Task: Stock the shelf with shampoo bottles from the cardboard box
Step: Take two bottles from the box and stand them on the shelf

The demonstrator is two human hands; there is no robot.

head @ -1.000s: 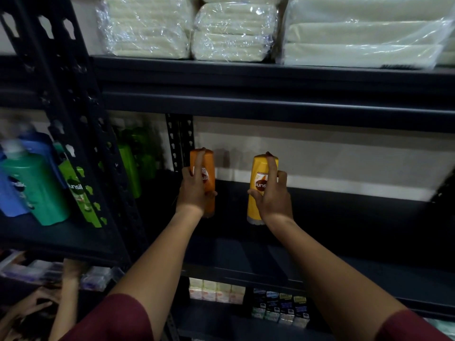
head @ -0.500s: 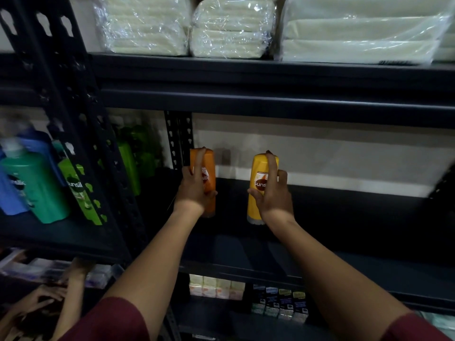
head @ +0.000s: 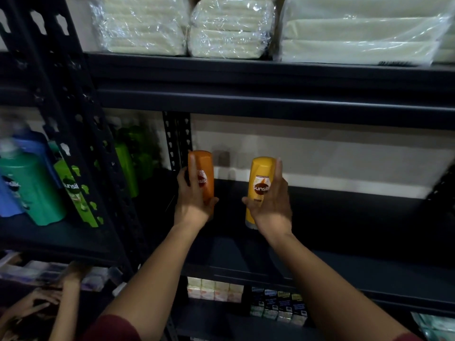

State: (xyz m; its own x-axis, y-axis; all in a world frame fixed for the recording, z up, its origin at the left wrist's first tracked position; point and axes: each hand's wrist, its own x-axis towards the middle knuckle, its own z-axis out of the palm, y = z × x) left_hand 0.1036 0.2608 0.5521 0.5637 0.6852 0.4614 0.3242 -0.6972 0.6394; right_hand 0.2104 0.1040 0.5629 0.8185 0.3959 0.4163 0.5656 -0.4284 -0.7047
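Plastic-wrapped pale packs fill the board above the hands. Left of the left hand, past a black upright, stand green bottles and a blue one. Below the forearms sit small boxes; another person's hands reach in lower left

Both forearms extended forward and up, roughly parallel, dark red sleeves at the upper arms. Left hand curled round an orange shampoo bottle, index finger straight along its side, thumb wrapped in front. Right hand curled round a yellow shampoo bottle, one finger raised alongside.
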